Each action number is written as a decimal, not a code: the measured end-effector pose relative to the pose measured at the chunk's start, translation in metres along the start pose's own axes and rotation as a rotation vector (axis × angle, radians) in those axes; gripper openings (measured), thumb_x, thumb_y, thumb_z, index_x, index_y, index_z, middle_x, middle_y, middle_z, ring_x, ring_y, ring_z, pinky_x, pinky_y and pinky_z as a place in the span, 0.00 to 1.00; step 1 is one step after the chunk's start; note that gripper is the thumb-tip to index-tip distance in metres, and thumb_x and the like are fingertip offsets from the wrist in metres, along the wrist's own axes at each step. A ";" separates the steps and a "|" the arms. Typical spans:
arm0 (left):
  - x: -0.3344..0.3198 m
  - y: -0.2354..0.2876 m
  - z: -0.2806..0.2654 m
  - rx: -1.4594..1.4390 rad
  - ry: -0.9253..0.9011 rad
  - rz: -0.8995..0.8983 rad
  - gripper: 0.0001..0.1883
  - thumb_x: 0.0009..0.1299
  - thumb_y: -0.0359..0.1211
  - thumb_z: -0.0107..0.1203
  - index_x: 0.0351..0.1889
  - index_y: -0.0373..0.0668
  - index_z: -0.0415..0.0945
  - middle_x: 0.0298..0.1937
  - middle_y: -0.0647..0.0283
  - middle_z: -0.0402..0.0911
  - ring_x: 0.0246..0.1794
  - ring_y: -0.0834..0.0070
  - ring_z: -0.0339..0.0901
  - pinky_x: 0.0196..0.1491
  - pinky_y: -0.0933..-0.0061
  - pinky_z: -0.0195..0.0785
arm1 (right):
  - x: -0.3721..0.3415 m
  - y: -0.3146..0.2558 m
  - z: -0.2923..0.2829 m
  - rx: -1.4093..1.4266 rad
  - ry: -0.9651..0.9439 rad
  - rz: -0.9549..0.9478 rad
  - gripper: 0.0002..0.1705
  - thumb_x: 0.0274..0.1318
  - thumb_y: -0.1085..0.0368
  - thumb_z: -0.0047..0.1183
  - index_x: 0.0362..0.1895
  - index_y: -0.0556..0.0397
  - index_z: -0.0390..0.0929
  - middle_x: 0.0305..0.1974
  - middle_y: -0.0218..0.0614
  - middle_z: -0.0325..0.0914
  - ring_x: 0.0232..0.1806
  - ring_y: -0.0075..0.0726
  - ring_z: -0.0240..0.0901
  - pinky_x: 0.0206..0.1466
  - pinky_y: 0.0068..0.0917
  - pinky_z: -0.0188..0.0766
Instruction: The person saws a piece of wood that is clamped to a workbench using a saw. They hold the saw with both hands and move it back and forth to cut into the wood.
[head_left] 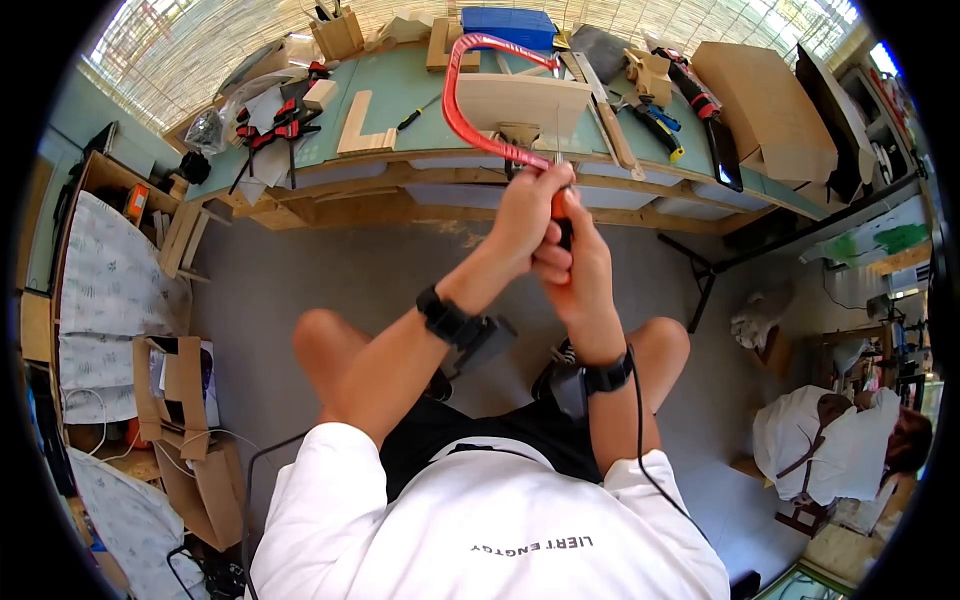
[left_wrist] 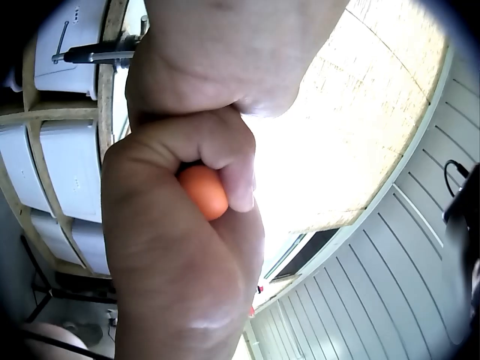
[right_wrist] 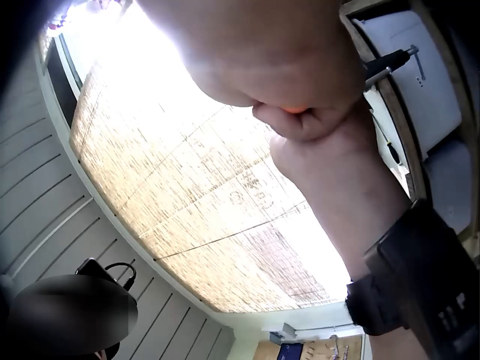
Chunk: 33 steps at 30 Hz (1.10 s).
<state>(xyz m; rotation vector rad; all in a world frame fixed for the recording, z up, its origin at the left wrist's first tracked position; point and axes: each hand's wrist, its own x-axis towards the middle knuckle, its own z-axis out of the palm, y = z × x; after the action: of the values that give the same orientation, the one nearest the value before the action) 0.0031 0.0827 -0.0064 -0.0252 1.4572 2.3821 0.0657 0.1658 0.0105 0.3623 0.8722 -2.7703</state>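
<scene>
Both hands hold the handle of a fretsaw (head_left: 451, 95) with a red bowed frame. My left hand (head_left: 524, 217) grips the orange and black handle (head_left: 558, 206) from the left, while my right hand (head_left: 583, 255) wraps it from the right, fingers close together. In the left wrist view, the rounded orange handle end (left_wrist: 203, 193) shows between curled fingers. The thin blade, upright in the head view, overlaps the right part of a pale wooden board (head_left: 520, 97). This board stands at the bench's front edge by a vise (head_left: 516, 134), partly hidden by the saw frame.
On the green workbench (head_left: 335, 140) lie red-black clamps (head_left: 272, 130), an L-shaped wood piece (head_left: 362, 128), a screwdriver (head_left: 418, 112), a handsaw (head_left: 606, 118) and a phone (head_left: 723, 155). A cardboard box (head_left: 755, 105) stands at right. Another person (head_left: 830, 445) sits at lower right.
</scene>
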 end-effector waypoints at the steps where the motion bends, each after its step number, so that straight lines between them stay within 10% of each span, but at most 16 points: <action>1: 0.005 -0.002 0.000 0.009 -0.006 0.025 0.13 0.74 0.42 0.48 0.38 0.41 0.70 0.27 0.62 0.75 0.23 0.73 0.77 0.25 0.74 0.71 | 0.004 -0.002 -0.003 0.029 -0.044 0.005 0.11 0.71 0.54 0.45 0.37 0.46 0.69 0.25 0.23 0.66 0.15 0.12 0.55 0.11 0.11 0.47; 5: 0.015 0.032 0.008 0.059 0.033 -0.098 0.13 0.74 0.42 0.48 0.39 0.42 0.72 0.27 0.63 0.76 0.16 0.79 0.72 0.14 0.81 0.63 | 0.041 -0.014 -0.004 0.081 -0.151 0.010 0.08 0.69 0.55 0.46 0.38 0.41 0.66 0.23 0.24 0.65 0.15 0.14 0.55 0.11 0.12 0.47; 33: 0.014 0.034 0.000 0.129 -0.053 -0.148 0.13 0.74 0.43 0.49 0.39 0.43 0.70 0.27 0.63 0.76 0.23 0.73 0.77 0.21 0.74 0.71 | 0.036 -0.011 -0.002 0.056 -0.109 -0.002 0.08 0.69 0.54 0.45 0.37 0.40 0.65 0.23 0.24 0.65 0.14 0.14 0.54 0.11 0.12 0.45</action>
<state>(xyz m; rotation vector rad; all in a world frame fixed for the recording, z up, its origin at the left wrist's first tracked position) -0.0198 0.0729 0.0201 -0.0368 1.5250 2.1521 0.0293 0.1719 0.0042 0.2173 0.7711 -2.7909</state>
